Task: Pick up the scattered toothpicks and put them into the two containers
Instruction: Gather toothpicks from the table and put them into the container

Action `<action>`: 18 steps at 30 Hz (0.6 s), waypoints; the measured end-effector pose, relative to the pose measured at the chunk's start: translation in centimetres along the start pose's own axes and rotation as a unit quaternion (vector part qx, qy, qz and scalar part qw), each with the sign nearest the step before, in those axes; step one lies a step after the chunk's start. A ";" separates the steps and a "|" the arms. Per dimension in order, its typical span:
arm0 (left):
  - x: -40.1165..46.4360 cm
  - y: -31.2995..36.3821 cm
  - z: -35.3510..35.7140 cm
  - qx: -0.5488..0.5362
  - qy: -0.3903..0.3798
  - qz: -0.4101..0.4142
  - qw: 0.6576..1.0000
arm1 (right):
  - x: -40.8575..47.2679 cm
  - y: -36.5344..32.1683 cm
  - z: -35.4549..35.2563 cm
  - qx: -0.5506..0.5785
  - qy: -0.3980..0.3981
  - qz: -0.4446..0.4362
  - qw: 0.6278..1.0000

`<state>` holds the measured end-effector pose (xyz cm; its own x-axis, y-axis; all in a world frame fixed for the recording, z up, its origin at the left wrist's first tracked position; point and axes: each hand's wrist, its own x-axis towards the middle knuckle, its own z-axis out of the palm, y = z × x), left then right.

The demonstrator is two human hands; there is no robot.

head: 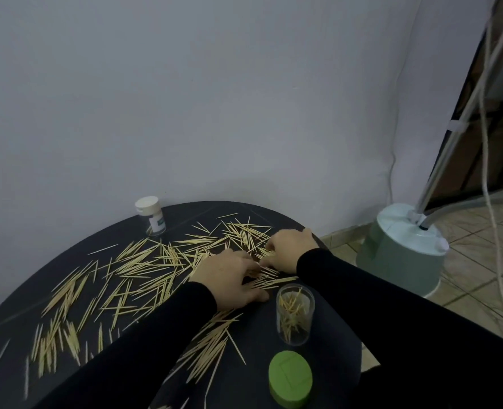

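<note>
Pale wooden toothpicks lie strewn over the round dark worktop, thickest from nine to twelve o'clock. The left hand and right hand rest on them, fingers curled; whether either grip holds any I cannot tell. Best to rake a bundle parallel, then tip it into the clear open plastic jar at four o'clock.

Looks like a room in a home: plain pale painted wall meeting a beige tiled floor, with a garment steamer, pale green base and hose, standing in the corner. Round dark desk pushed against the wall. Dim, ordinary household lighting.
</note>
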<state>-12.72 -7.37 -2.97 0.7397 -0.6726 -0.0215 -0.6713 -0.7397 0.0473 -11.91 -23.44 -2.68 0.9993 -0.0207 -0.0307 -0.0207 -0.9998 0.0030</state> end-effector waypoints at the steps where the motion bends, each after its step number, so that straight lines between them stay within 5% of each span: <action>1: 0.0 0.1 0.1 0.002 0.015 0.002 1.000 | 0.0 0.0 0.0 0.010 0.002 -0.002 1.000; 18: -1.4 1.0 1.1 0.037 0.091 0.010 0.995 | -1.8 0.1 -0.7 0.041 0.008 -0.027 0.999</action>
<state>-14.49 -7.22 -3.96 0.7180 -0.6771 0.1612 -0.6826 -0.7303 -0.0273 -13.69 -23.49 -1.94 0.9994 0.0316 -0.0128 0.0305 -0.9962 -0.0810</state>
